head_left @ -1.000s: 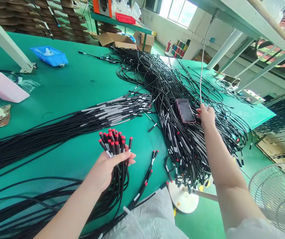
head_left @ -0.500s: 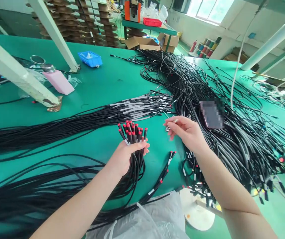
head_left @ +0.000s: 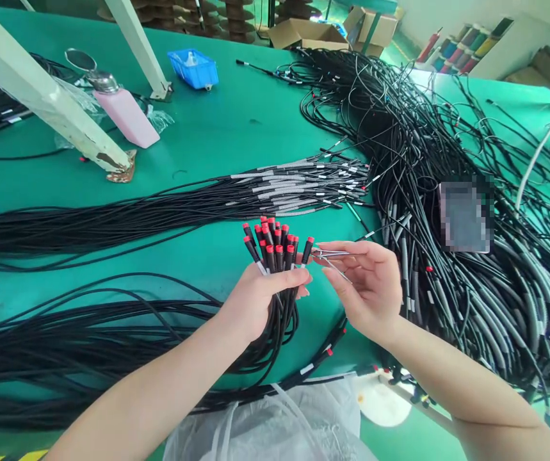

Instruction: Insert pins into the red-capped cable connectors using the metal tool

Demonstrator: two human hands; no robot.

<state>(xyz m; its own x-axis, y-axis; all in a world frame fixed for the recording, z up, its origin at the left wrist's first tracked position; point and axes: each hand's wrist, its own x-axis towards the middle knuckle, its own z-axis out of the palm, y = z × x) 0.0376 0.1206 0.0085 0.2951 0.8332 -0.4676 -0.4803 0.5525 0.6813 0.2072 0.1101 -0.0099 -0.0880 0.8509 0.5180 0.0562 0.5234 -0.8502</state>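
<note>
The bunch of slim black cable connectors with red caps [head_left: 270, 256] stands upright above the green tabletop [head_left: 202, 134], wrapped in the left hand [head_left: 255, 304]. The right hand [head_left: 375, 282] holds a thin silvery metal tool [head_left: 336, 254] between thumb and fingers, its tip near one connector set apart at the bunch's right edge; contact is hard to tell. That connector seems singled out, the others apparently still waiting. Half a second ago, hand and tool were farther from the bunch.

connectors [head_left: 270, 255] before cable bundle [head_left: 111, 221] | cable heap [head_left: 416, 192] right | phone [head_left: 464, 218] on heap | bottle [head_left: 128, 118] left of tray [head_left: 194, 70]
</note>
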